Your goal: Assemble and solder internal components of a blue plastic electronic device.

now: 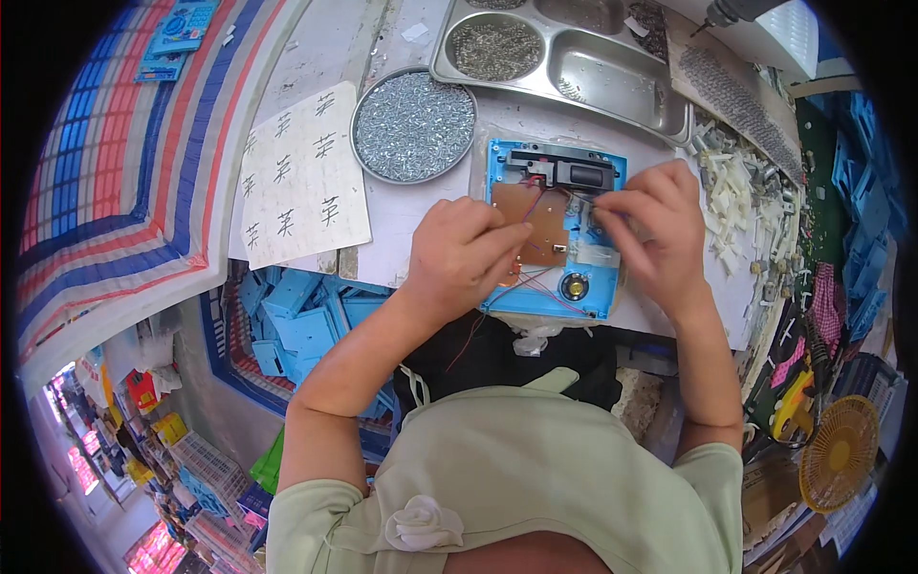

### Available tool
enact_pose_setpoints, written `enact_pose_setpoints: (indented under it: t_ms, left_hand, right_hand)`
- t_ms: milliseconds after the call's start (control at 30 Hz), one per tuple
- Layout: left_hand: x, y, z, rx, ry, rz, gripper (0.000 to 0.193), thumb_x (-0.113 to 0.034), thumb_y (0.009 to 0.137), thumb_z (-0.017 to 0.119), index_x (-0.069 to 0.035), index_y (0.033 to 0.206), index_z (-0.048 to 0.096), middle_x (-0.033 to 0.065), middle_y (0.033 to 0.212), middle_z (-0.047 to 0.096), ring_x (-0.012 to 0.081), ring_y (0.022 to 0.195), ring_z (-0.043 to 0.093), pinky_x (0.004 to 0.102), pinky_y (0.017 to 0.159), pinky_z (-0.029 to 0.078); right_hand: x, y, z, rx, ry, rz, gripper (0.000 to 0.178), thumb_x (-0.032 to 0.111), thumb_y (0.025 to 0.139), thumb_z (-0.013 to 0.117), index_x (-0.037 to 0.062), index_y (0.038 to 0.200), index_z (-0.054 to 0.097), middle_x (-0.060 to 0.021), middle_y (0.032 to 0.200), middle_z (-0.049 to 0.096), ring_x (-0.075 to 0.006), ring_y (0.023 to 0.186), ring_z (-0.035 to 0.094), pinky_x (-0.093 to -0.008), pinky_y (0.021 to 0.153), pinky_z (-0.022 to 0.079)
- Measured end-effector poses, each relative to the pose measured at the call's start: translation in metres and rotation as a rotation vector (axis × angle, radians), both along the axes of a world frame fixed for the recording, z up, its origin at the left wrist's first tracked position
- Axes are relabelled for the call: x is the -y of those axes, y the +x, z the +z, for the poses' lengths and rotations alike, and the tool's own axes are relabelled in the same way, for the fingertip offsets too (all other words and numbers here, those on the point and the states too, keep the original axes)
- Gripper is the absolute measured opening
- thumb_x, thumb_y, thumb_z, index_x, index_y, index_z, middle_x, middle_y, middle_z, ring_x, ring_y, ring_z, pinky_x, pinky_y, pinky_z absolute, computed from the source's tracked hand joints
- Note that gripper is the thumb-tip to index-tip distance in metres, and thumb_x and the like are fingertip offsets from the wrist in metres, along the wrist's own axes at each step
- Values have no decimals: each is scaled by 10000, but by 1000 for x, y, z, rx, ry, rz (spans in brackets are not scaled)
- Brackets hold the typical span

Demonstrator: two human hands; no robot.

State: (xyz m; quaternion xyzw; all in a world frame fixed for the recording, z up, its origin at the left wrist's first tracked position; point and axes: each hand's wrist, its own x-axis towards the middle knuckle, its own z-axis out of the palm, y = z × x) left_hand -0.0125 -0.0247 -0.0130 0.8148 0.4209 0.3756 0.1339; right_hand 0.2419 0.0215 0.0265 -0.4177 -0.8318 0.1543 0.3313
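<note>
- So the thing in hand is a shallow, bright blue plastic casing, roughly rectangular, lying flat with its insides up on the pale worktop, right in front of the person.
- Biggest part in there is a plain brown circuit board, covering much of the middle and left.
- A long black part runs across the far end.
- Nearer the person, lower right, sits a round speaker, dark rim, goldish centre.
- Thin wires, some red, loop messily over the board and the near end.
- A clear, shiny strip sits above the speaker.
- Left hand: over the casing's left side, fingertips bunched narrow at the board. Can't tell if they're gripping a wire.
- Right hand: at the right edge, thumb and forefinger close together. Can't tell what's between them.
- Beyond the left hand: a round dish of small silvery pieces.
</note>
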Motion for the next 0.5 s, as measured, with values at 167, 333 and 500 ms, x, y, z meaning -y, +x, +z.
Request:
enact_pose_setpoints:
  t_ms: [167,333,500]
  left_hand:
    - [1,-2,3,174,-434,53,258,1,769,791,-50,1021,770,67,906,669,190,764,634,316,653,474]
    - [-14,11,91,35,-351,111,260,17,828,742,-8,1087,726,86,963,679,144,734,632,270,651,506]
    - [-28,51,80,139,-299,-27,343,18,826,744,-22,1163,693,91,1013,701,168,752,670,293,648,534]
  right_hand:
    - [11,2,-19,-239,-126,-168,134,64,756,804,77,880,755,-45,817,632,-248,842,549,-351,741,442]
    - [11,3,-24,-341,-147,-186,156,41,741,815,70,883,758,-50,806,633,-229,835,552,-343,735,445]
    - [9,6,-21,-407,-136,-136,162,38,725,833,60,862,750,-46,789,624,-207,789,546,-328,708,441]
